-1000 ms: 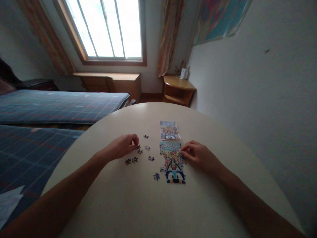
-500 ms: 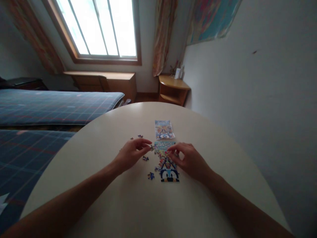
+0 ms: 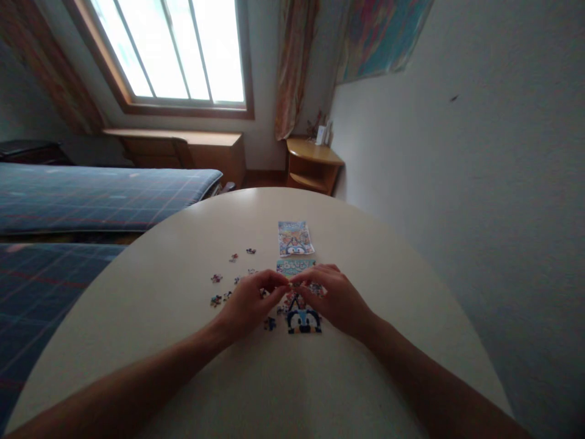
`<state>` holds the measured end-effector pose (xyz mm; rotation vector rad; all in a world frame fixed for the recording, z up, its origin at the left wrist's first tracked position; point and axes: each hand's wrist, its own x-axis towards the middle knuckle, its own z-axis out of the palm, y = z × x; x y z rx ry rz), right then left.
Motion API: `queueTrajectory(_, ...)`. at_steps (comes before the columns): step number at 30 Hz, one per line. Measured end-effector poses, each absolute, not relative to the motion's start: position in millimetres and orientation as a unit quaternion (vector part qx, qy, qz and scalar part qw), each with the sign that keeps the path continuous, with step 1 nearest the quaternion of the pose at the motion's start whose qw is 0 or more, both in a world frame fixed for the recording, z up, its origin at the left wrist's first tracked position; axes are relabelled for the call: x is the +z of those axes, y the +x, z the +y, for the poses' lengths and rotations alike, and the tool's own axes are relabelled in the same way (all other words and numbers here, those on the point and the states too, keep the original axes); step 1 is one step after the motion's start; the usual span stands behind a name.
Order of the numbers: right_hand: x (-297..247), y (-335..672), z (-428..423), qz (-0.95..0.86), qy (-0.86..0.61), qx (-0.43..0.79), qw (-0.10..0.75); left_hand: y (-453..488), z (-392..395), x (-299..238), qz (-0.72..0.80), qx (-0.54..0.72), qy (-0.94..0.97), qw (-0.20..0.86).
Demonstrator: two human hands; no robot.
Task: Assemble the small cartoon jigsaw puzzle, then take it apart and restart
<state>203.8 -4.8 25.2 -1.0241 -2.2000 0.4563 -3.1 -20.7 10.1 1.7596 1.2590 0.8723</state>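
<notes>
My left hand and my right hand meet fingertip to fingertip over the jigsaw puzzle. Both are closed in a pinch on a small puzzle piece, mostly covered by the fingers. The puzzle's top strip and its lower part, a blue dog's face, show; my hands hide much of its middle. Behind it lies a picture sheet with a similar print. Loose pieces are scattered to the left, among them a reddish one, a dark one and a blue one below my left hand.
All of this lies on a round white table. Two more loose pieces, including one, are toward the far left. A plaid bed stands left of the table, a wooden corner shelf behind it, and a wall to the right.
My left hand has moved right with its puzzle piece, and its fingertips now meet those of my right hand. My right hand has shifted slightly left. The view has turned a little right.
</notes>
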Motion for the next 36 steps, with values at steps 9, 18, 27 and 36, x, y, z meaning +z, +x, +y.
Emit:
queueTrajectory(9, 14.6, 236.1, 24.5, -0.775, -0.49, 0.214, 0.336, -4.8, -34.0, 3.1, 0.327, 0.194, 0.913, 0.15)
queueTrajectory(18, 3.7, 237.2, 27.9, -0.778, -0.501, 0.228, 0.301, -6.2, -33.2, 6.5, 0.317, 0.182, 0.914, 0.174)
queueTrajectory(27, 6.1, 233.9, 26.6, -0.772, -0.518, 0.224, 0.293, -5.8, -33.7, 6.1, 0.32, 0.174, 0.916, 0.168)
queueTrajectory(36, 4.3, 233.9, 29.0, -0.785, -0.506, 0.207, 0.29, -6.1, -32.6, 4.2, 0.315, 0.187, 0.914, 0.174)
